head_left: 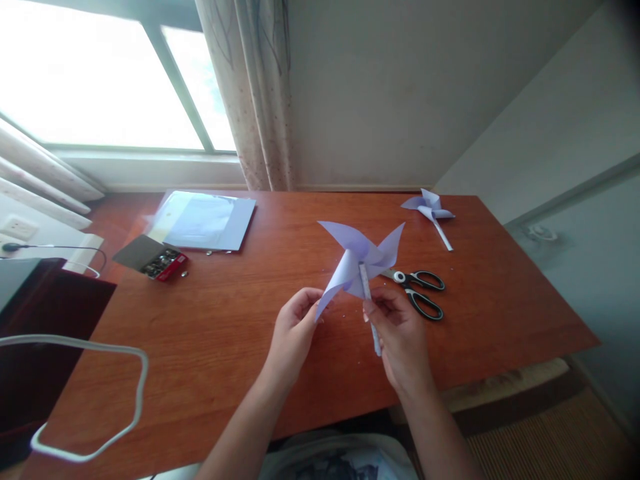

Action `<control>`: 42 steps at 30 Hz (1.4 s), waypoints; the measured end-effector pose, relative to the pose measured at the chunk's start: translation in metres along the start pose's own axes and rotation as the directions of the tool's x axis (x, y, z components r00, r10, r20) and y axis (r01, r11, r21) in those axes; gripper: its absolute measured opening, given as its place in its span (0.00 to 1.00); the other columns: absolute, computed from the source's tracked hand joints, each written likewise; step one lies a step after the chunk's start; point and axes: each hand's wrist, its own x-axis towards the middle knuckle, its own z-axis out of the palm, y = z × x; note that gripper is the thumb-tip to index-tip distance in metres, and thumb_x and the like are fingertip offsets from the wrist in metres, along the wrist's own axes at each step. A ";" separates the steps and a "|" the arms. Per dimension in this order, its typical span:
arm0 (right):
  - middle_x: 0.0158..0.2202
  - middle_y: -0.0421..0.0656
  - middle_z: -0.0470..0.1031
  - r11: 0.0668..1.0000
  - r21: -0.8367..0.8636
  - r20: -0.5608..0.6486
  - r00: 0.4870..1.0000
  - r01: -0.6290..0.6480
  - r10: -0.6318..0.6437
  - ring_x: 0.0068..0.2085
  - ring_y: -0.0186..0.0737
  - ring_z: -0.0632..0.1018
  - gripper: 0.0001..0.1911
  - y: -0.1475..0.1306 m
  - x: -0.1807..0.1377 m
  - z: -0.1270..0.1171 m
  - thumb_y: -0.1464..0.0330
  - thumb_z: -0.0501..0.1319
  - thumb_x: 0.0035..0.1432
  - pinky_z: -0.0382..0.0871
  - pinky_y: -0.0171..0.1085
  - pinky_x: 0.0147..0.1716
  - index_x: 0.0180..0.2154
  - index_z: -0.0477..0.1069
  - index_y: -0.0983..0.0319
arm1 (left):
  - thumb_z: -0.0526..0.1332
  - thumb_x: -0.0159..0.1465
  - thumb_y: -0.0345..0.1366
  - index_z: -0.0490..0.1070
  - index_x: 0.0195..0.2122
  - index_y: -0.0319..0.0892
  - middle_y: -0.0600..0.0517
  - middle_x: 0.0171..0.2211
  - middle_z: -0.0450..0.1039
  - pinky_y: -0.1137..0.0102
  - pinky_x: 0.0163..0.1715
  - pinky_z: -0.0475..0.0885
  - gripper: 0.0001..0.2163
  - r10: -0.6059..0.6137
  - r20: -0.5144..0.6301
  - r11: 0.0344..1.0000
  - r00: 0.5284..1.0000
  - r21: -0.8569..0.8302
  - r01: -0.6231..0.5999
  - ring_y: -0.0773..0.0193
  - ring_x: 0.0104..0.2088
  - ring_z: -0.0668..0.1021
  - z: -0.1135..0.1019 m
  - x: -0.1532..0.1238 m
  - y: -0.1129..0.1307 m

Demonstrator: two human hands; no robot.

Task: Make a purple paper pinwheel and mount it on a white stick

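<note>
A pale lilac paper pinwheel (359, 260) is held up over the wooden table (210, 327). My right hand (400, 333) is closed round its rolled paper stick (369, 300), which pokes out below the fingers. My left hand (294, 327) pinches the tip of the lower left blade. Black-handled scissors (417, 288) lie on the table just right of the pinwheel. A second finished pinwheel (431, 210) lies at the far right of the table.
A stack of lilac paper sheets (205, 220) lies at the back left. Beside it is an open small box of metal pins (161, 262), with a few pins loose. A white cable (100, 400) loops at the left. Window and curtain stand behind.
</note>
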 end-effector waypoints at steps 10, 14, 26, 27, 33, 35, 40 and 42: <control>0.30 0.38 0.77 0.999 0.032 0.009 1.000 -0.003 0.003 0.31 0.31 0.75 0.14 0.004 0.001 -0.002 0.62 0.78 0.46 0.71 0.29 0.31 0.34 0.79 0.59 | 0.68 0.62 0.44 0.78 0.37 0.40 0.51 0.33 0.76 0.71 0.37 0.66 0.12 -0.009 0.015 1.000 1.000 0.007 0.009 0.62 0.35 0.73 -0.002 0.000 -0.005; 0.30 0.38 0.77 1.000 0.028 0.022 1.000 -0.002 0.002 0.31 0.30 0.74 0.14 0.004 0.001 -0.003 0.62 0.77 0.47 0.71 0.29 0.30 0.35 0.80 0.59 | 0.67 0.62 0.43 0.78 0.38 0.40 0.51 0.34 0.77 0.71 0.37 0.66 0.11 -0.014 0.016 1.000 1.000 0.009 0.014 0.61 0.36 0.73 -0.002 0.000 -0.005; 0.29 0.39 0.77 1.000 0.001 0.013 1.000 0.006 -0.006 0.29 0.31 0.74 0.15 0.001 0.000 -0.002 0.62 0.77 0.46 0.70 0.30 0.29 0.35 0.79 0.60 | 0.66 0.62 0.41 0.78 0.38 0.40 0.50 0.34 0.77 0.70 0.37 0.66 0.09 -0.016 -0.016 1.000 1.000 0.024 0.017 0.61 0.35 0.73 -0.001 -0.001 -0.001; 0.29 0.39 0.77 1.000 0.001 0.015 1.000 0.002 -0.002 0.29 0.31 0.74 0.15 0.001 0.000 -0.002 0.62 0.77 0.47 0.70 0.31 0.29 0.35 0.79 0.60 | 0.66 0.62 0.41 0.77 0.38 0.40 0.50 0.34 0.77 0.70 0.37 0.66 0.09 -0.019 -0.017 0.999 1.000 0.025 0.020 0.61 0.35 0.73 -0.001 -0.001 -0.001; 0.33 0.41 0.79 1.000 0.006 0.072 0.997 -0.012 0.011 0.31 0.34 0.75 0.14 0.008 -0.001 -0.007 0.59 0.74 0.53 0.69 0.34 0.32 0.39 0.79 0.59 | 0.65 0.64 0.42 0.77 0.37 0.40 0.51 0.35 0.78 0.71 0.38 0.68 0.09 -0.013 -0.022 1.000 1.000 0.007 0.013 0.62 0.36 0.75 0.000 -0.002 0.000; 0.33 0.41 0.78 0.999 -0.035 0.076 0.997 0.020 -0.017 0.32 0.36 0.75 0.13 0.012 -0.002 -0.010 0.59 0.72 0.55 0.69 0.35 0.34 0.38 0.79 0.60 | 0.65 0.64 0.41 0.77 0.37 0.40 0.50 0.35 0.78 0.71 0.38 0.68 0.09 -0.006 -0.017 1.000 1.000 0.002 0.006 0.63 0.36 0.75 0.000 -0.001 0.000; 0.31 0.43 0.78 0.992 -0.126 0.072 0.997 0.026 -0.017 0.33 0.40 0.75 0.14 0.016 -0.002 -0.014 0.56 0.71 0.56 0.70 0.38 0.34 0.31 0.77 0.61 | 0.65 0.64 0.41 0.78 0.37 0.41 0.51 0.35 0.78 0.71 0.38 0.68 0.09 0.001 -0.020 1.000 1.000 -0.001 -0.001 0.63 0.36 0.75 -0.001 -0.001 0.000; 0.30 0.43 0.77 0.990 -0.138 0.060 0.998 0.016 -0.008 0.33 0.41 0.75 0.15 0.016 -0.002 -0.014 0.55 0.71 0.56 0.70 0.39 0.33 0.32 0.77 0.61 | 0.65 0.64 0.41 0.78 0.37 0.41 0.51 0.34 0.78 0.71 0.37 0.68 0.08 0.000 -0.020 1.000 1.000 -0.003 0.000 0.63 0.35 0.75 -0.001 -0.001 -0.001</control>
